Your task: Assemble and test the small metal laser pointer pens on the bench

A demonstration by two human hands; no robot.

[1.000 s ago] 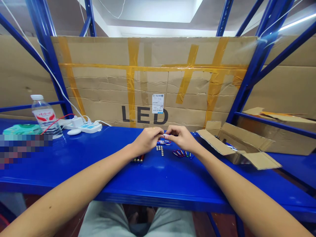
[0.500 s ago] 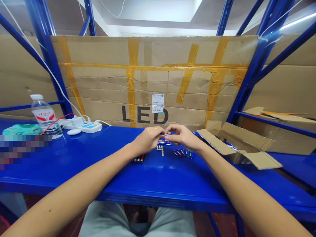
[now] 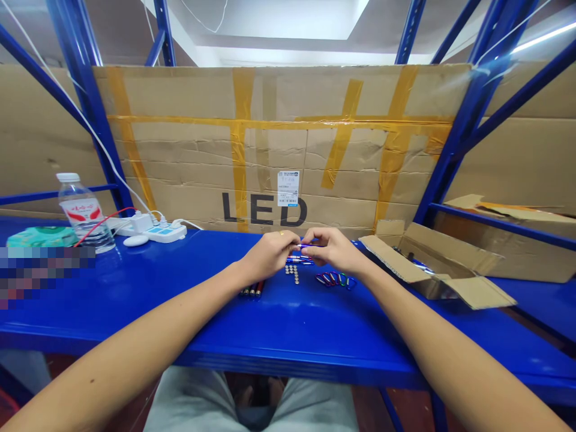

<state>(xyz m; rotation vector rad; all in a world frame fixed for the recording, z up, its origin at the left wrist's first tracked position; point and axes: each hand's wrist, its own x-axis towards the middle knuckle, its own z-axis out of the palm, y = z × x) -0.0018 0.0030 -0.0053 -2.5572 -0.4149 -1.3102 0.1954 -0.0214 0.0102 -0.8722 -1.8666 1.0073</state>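
I'm at the blue table (image 3: pixel 288 342), and the thing I'm working on, a thin purple stick (image 3: pixel 308 245), is up off the table between my hands. Call that the middle of the clock. My left hand (image 3: pixel 272 249) is at nine o'clock, finger and thumb pinched on that end, though the very tips are hard to see. My right hand (image 3: pixel 335 249) is at three o'clock, finger and thumb clamped on the other end.

I think this is the fiddly step, with two hands on one little part. I can't tell if it is one piece or two. The next move looks to need a soft, steady pinch and both ends held in a straight line, so nothing slips.

Just under my hands, near six o'clock, lie blue tubes (image 3: pixel 300 260). Small round silver bits (image 3: pixel 292 271) sit in rows at seven, and dark sticks (image 3: pixel 252 291) lie at eight. Bright clips (image 3: pixel 335 279) are at five. Far off at three is an open box (image 3: pixel 488 291).
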